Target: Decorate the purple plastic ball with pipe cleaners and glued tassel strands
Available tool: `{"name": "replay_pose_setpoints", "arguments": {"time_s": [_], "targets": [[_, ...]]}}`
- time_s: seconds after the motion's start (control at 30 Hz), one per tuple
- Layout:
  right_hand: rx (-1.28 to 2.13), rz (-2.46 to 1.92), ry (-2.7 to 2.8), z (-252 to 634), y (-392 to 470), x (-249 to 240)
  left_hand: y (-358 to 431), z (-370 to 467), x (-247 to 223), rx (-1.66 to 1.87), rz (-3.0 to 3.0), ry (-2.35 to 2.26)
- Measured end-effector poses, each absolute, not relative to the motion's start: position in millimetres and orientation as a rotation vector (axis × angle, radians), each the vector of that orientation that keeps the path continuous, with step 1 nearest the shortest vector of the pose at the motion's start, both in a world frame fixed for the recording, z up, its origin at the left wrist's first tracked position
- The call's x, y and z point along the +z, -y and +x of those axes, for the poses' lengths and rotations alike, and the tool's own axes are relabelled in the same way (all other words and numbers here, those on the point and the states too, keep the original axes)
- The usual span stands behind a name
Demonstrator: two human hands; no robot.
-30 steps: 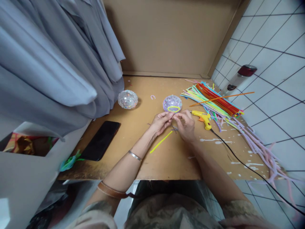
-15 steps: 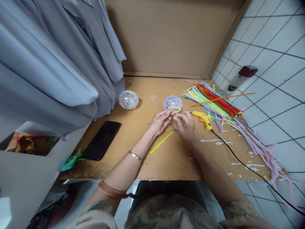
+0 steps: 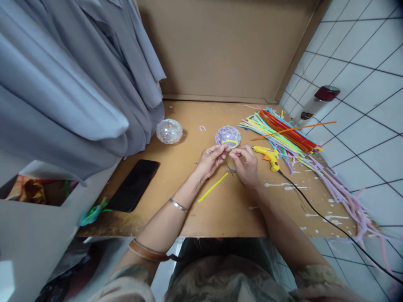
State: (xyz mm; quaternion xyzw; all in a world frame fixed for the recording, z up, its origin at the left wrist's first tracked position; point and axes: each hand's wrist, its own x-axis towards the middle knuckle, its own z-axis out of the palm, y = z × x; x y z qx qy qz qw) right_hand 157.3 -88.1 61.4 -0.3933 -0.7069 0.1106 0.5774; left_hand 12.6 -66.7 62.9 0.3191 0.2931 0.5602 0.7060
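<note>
A bright yellow pipe cleaner [image 3: 232,142], bent into a loop, is pinched between the thumb and fingers of my left hand [image 3: 213,160]. Close beside it, my right hand [image 3: 246,164] has thumb and forefinger pressed together at the loop's lower side; the exact grip is partly hidden by the fingers. Just behind the loop sits a clear, lilac-rimmed bowl [image 3: 228,133] with a bumpy surface. A straight yellow pipe cleaner piece [image 3: 213,187] lies below my hands, near a partly covered pair of scissors [image 3: 231,170].
A clear round container [image 3: 169,131] stands left, near a small pink curved piece [image 3: 202,128]. Right are a yellow glue gun [image 3: 267,156] with its cord, a pile of colourful pipe cleaners [image 3: 283,132] and a bottle [image 3: 316,105]. A black phone [image 3: 134,185] lies left.
My hands keep almost the same pose at the yellow loop. The whole view has shifted very slightly; the things on the table lie as before.
</note>
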Motion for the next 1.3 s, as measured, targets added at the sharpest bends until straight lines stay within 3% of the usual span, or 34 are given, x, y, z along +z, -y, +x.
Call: {"name": "replay_pose_setpoints", "arguments": {"time_s": [0.23, 0.63, 1.3], "targets": [[0.433, -0.935, 1.572, 158.8, 86.9, 65.1, 69.3, 14.9, 59.1, 1.236, 1.093, -0.794], [0.674, -0.960, 1.459, 164.0, 80.2, 65.2, 73.1, 12.5, 63.1, 1.078, 1.260, -0.870], [0.753, -1.011, 1.411, 162.6, 82.5, 64.0, 73.9, 11.0, 59.5, 1.008, 1.349, -0.904]]}}
